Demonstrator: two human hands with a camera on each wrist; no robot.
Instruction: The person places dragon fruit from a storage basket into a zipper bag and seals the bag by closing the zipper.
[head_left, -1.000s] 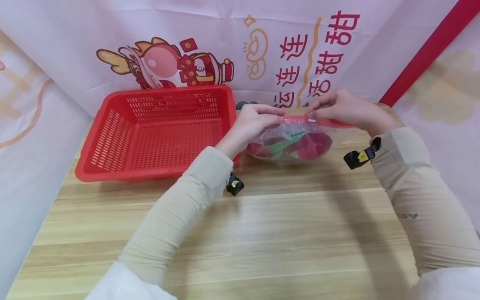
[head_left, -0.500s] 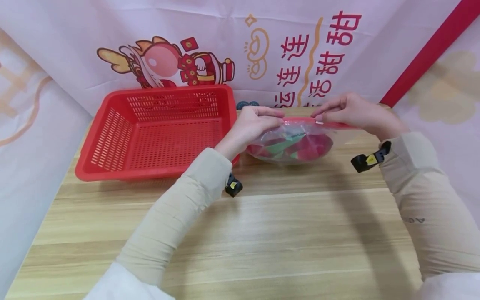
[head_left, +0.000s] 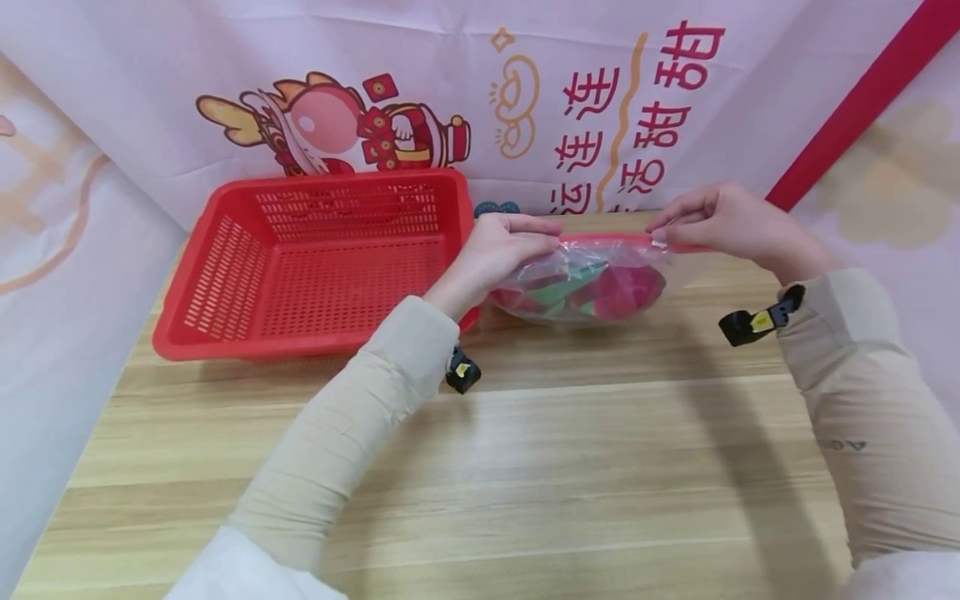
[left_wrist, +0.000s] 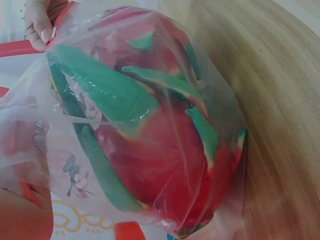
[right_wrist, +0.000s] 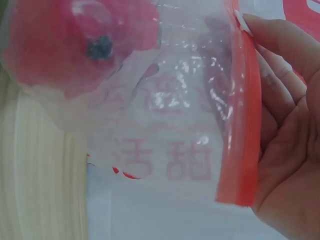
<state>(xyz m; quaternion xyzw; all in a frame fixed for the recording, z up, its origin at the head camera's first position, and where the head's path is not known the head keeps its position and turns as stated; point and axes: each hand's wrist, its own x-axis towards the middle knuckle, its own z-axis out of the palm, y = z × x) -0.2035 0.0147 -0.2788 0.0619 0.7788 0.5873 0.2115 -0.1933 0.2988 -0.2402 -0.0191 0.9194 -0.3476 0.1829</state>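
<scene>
A clear zip bag (head_left: 558,312) with a red top strip and cartoon prints stands upright on the table, its strip uppermost. Inside lies a red dragon fruit (left_wrist: 155,165) with green scales. My left hand (head_left: 498,250) grips the bag by the left part of its strip. On the right, my right hand (head_left: 723,225) pinches the small white slider (right_wrist: 243,23) on the red strip (right_wrist: 242,125) between thumb and fingers. The strip's right end runs along my right palm in the right wrist view. The left fingertips are partly hidden behind the plastic in the left wrist view.
A red perforated plastic basket (head_left: 322,346) stands just left of the bag, close to my left forearm. Wooden table (head_left: 570,475) spreads in front of both arms. A printed cloth (head_left: 420,50) hangs directly behind the basket and bag.
My right hand has moved right along the red strip, and the white slider has travelled with it. The left hand stays at the bag's left side, shifting very slightly left.
</scene>
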